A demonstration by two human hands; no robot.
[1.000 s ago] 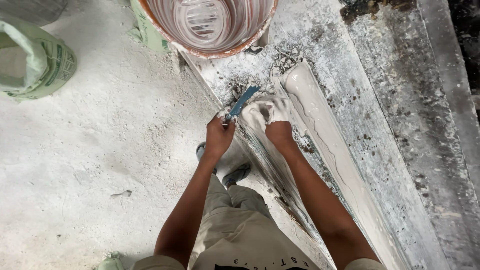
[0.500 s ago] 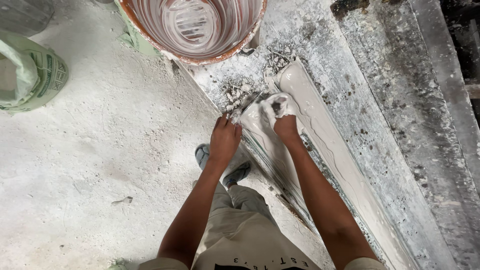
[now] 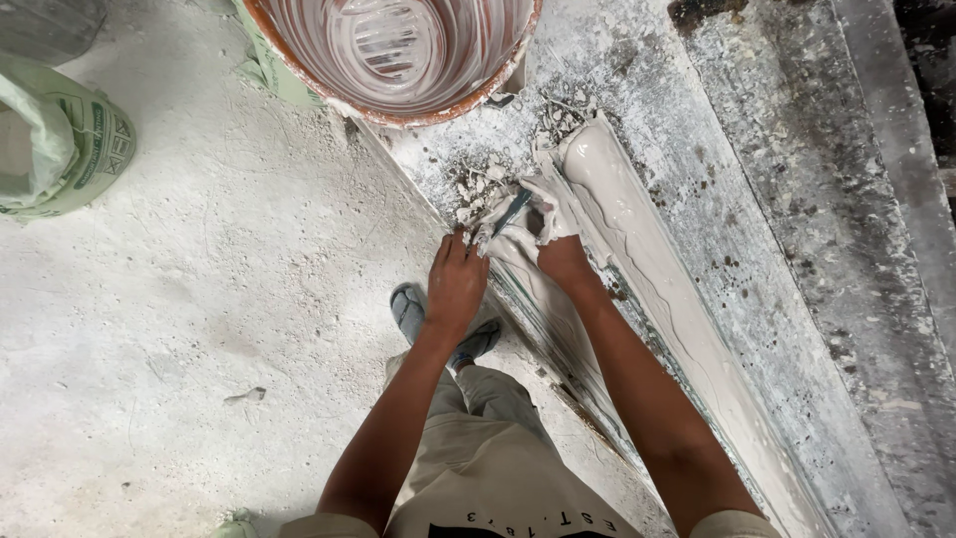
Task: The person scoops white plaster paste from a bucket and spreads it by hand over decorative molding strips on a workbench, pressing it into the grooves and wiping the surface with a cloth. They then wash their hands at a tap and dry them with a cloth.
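A long plaster moulding (image 3: pixel 637 249) coated in wet white plaster lies diagonally on a crusted work surface. My right hand (image 3: pixel 553 224), smeared white, presses into the wet plaster near the moulding's far end and grips a small blue-handled tool (image 3: pixel 511 211). Just left of it, my left hand (image 3: pixel 456 284) rests palm down against the moulding's near edge, fingers together, holding nothing that shows. Dried plaster crumbs (image 3: pixel 478 184) lie scattered right beyond both hands.
A large orange-rimmed bucket (image 3: pixel 398 105) streaked with white plaster stands at the top. A green and white sack (image 3: pixel 60 149) sits at the far left on the dusty floor (image 3: pixel 199 329). My sandalled foot (image 3: pixel 408 311) is below my left hand. The rough bench (image 3: pixel 797 219) runs to the right.
My left hand has let go of the blue-handled tool and moved down to the moulding's edge. My right hand has slid toward the moulding's far end, where the tool now sits.
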